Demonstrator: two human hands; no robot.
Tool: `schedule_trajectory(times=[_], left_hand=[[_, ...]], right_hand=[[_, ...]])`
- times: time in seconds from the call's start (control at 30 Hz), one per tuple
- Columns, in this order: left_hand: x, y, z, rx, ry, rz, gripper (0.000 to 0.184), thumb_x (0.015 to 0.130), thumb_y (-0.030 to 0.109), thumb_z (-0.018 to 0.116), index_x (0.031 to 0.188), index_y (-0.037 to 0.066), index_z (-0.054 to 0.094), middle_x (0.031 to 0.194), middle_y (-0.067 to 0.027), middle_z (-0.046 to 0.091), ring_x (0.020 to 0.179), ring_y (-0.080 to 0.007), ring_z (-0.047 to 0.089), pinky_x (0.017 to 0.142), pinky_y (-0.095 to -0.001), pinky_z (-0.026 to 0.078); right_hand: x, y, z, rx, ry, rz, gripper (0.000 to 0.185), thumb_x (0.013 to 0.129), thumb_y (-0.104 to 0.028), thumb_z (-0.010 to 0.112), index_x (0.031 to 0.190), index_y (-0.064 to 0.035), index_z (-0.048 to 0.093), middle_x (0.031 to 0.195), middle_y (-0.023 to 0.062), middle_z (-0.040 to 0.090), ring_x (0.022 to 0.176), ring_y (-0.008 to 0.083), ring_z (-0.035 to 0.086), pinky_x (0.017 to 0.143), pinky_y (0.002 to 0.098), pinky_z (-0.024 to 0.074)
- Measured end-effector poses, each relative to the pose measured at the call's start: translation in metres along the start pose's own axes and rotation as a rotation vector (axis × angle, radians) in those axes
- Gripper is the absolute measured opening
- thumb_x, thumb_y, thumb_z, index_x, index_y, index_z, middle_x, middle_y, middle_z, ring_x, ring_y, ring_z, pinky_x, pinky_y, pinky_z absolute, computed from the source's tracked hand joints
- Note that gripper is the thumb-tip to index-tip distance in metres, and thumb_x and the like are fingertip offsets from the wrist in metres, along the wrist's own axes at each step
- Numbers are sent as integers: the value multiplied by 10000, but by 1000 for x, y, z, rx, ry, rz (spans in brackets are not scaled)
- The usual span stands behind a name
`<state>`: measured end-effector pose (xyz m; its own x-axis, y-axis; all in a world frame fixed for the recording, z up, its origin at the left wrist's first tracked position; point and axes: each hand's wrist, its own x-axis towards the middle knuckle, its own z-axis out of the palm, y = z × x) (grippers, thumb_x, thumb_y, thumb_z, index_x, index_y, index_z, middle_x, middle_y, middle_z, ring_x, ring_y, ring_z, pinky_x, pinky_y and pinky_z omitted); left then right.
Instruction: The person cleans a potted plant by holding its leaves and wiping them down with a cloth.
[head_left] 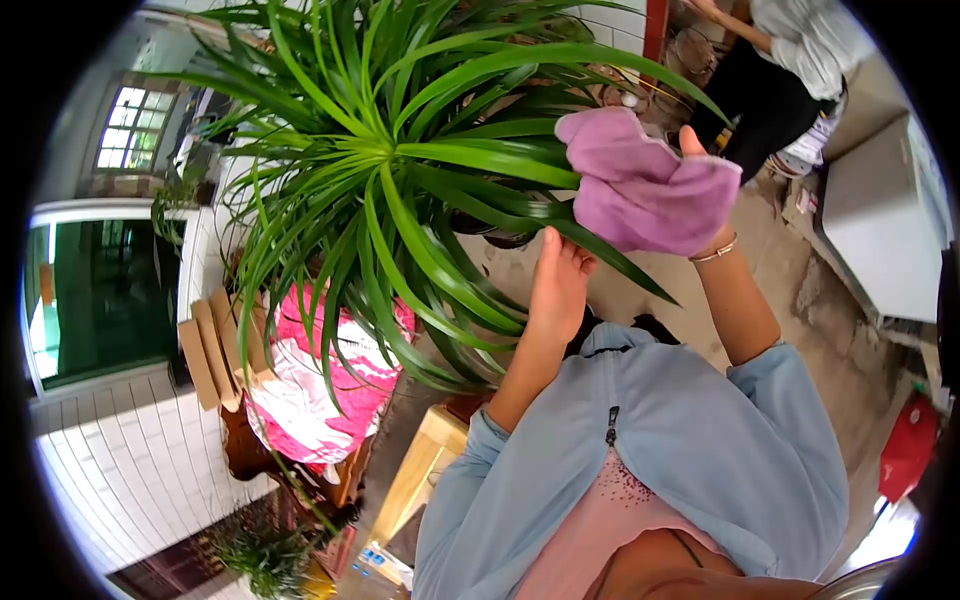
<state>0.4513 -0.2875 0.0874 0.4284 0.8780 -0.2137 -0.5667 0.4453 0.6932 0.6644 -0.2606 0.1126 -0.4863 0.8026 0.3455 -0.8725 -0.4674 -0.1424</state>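
A large potted plant (pixel 385 150) with long, glossy strap leaves spreads across the upper middle of the head view. In my right hand (pixel 692 140) is a purple cloth (pixel 650 185), which drapes over most of the fingers; the thumb shows above its edge. The cloth lies against the tips of some leaves. My left hand (pixel 562 290) is raised below a long drooping leaf (pixel 615 258), its fingertips at the leaf's lower edge. Those fingers are extended and slightly bent, with no clear grip visible. The plant's dark pot (pixel 490 228) is mostly hidden by foliage.
Folded cardboard (pixel 212 345) and a pink-and-white cloth bundle (pixel 320 385) sit at left, near a wooden piece of furniture (pixel 425 465). Another person (pixel 785 85) is at upper right, beside a white appliance (pixel 885 220). A smaller plant (pixel 265 555) stands at lower left.
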Motion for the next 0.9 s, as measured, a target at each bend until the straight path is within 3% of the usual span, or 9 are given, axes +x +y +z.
schedule_trajectory(times=[0.1,0.2,0.33,0.37,0.4,0.5,0.53,0.67,0.9], left_hand=[[-10,2,-10,-14,89,77,539,974,474,400,1316,59,444,1321,-75,498,1218,-235,455,1040,-391,329],[-16,1,-13,-117,165,103,627,944,556,396,1310,50,453,1300,-112,507,1190,-227,474,1010,-367,362],[-16,-3,11,-106,38,119,782,900,654,381,1399,54,332,1382,-179,420,1257,-294,424,1007,-407,360],[-13,-3,16,-104,0,122,797,895,666,375,1404,55,320,1399,-185,403,1273,-305,411,995,-408,364],[-12,0,24,-186,14,107,753,900,621,433,1401,68,332,1344,-142,451,1232,-285,439,949,-382,377],[-8,1,24,-47,217,149,637,912,506,516,1369,78,395,1235,-77,507,1101,-217,486,886,-347,389],[-7,3,20,2,226,157,496,907,346,582,1312,75,491,992,-6,544,861,-134,490,770,-293,408],[-14,6,6,-81,319,117,381,895,205,596,1246,57,571,705,51,452,635,-76,412,604,-233,365],[-17,-2,-10,-157,268,49,322,918,176,557,1228,90,538,719,25,468,626,-95,406,630,-243,338]], right_hand=[[-21,-16,3,-299,-171,-147,752,930,-578,379,1358,41,387,1346,170,464,1194,310,463,1062,380,339],[-5,-20,62,-307,-227,-183,660,934,-537,431,1290,16,477,1231,155,550,1112,286,533,999,381,408],[-56,-34,-40,359,154,-369,379,919,-249,519,1211,-8,527,1265,133,540,1156,226,517,1018,407,405],[-43,-16,-11,236,171,-336,403,943,-269,463,1255,-19,512,1289,107,539,1180,233,511,1035,402,388],[-35,5,20,112,189,-303,431,967,-290,407,1300,-31,496,1312,81,537,1204,240,506,1053,396,371],[-54,13,8,352,270,-300,412,976,-272,386,1309,-53,490,1352,70,501,1262,235,455,1125,390,277],[-61,13,8,356,273,-293,412,976,-272,386,1309,-53,490,1352,70,501,1262,235,455,1125,390,277],[-78,8,1,-84,316,-229,422,974,-264,402,1316,-24,464,1335,97,504,1203,228,500,1076,387,361],[-25,18,-38,-375,490,-88,413,972,-260,417,1297,-10,469,1300,106,519,1151,208,527,1033,358,407]])
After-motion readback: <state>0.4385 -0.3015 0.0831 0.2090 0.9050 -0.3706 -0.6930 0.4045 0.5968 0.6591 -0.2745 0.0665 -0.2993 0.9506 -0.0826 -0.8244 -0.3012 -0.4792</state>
